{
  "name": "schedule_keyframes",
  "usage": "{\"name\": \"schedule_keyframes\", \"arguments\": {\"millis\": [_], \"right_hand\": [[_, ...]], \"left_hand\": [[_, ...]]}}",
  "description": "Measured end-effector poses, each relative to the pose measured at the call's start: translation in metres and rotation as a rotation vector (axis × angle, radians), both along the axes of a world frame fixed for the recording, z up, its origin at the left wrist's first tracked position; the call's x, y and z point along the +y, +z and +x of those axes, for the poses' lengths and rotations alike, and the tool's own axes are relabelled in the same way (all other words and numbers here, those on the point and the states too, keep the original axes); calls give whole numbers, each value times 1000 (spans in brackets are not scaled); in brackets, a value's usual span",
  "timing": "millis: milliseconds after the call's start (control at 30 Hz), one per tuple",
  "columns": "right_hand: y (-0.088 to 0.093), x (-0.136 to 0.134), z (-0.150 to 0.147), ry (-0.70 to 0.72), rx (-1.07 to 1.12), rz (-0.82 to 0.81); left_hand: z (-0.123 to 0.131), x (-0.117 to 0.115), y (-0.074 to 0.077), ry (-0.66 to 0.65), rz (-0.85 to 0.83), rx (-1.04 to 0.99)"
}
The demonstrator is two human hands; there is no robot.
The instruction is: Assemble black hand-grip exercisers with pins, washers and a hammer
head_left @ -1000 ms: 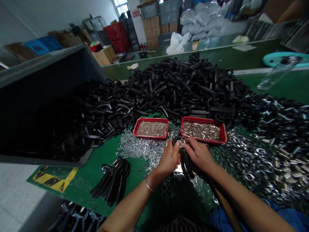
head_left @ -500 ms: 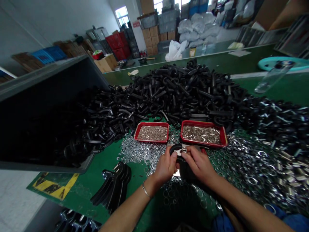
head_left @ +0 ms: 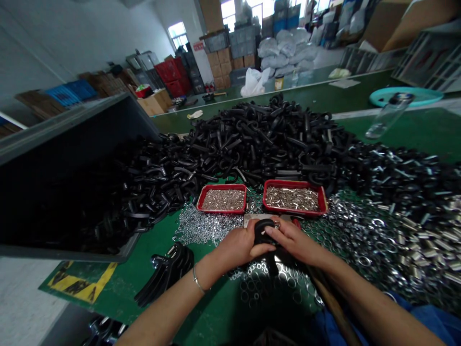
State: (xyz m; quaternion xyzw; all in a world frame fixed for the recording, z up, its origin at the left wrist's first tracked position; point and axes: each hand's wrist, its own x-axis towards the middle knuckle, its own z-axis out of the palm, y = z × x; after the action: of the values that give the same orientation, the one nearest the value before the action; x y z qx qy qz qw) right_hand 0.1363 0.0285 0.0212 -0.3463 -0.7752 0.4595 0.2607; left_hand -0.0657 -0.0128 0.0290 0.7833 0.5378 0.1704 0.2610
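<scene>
A black curved plastic handle (head_left: 262, 231) with a hooked end is between my hands, above a metal plate (head_left: 252, 220). My left hand (head_left: 241, 246) is closed around the handle's hooked end from the left. On the right, my right hand (head_left: 298, 242) is closed with thumb and fingers on the same handle, beside a small shiny metal fitting (head_left: 276, 224). The handle's lower part hangs below my hands, partly in shadow. Small metal rings (head_left: 248, 288) lie scattered under my wrists. Several similar handles with metal fittings (head_left: 167, 271) lie stacked to the left.
Two red trays, one with tiny metal parts (head_left: 199, 204), one with pins (head_left: 326, 204), stand just beyond my hands. Behind them rises a heap of black handles (head_left: 252, 129). A grey crate (head_left: 131, 245) lies at left; metal sleeves (head_left: 428, 240) and a clear bottle (head_left: 389, 115) are at right.
My left hand has turned and now covers more of the handle, whose hooked end has tilted toward me. My right hand stays on it. The view has shifted slightly right.
</scene>
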Motion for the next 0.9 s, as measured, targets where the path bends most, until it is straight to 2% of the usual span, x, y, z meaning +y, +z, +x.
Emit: {"name": "schedule_keyframes", "arguments": {"millis": [167, 300, 367, 433, 533, 633, 733, 800, 900], "right_hand": [[0, -14, -7, -81, -340, 121], [-9, -8, -12, -103, -430, 123], [-12, 6, -6, -94, -460, 204], [-12, 27, 6, -118, -477, 357], [-12, 67, 29, -241, -617, 541], [-20, 102, 41, -272, -846, 531], [-32, 119, 38, -231, -907, 504], [-38, 122, 32, -221, -915, 509], [-43, 123, 27, -205, -934, 512]], "left_hand": [[-1, -5, 4, -66, -3, 2], [-4, 12, -8, -81, -13, 27], [-3, 23, -18, -92, -63, 148], [1, 32, -25, -123, -99, 359], [14, 45, -22, -171, -30, 600], [31, 70, -6, -151, 87, 651], [49, 109, 5, -168, 255, 604], [60, 135, 3, -206, 312, 594], [73, 161, -13, -204, 261, 624]]}}
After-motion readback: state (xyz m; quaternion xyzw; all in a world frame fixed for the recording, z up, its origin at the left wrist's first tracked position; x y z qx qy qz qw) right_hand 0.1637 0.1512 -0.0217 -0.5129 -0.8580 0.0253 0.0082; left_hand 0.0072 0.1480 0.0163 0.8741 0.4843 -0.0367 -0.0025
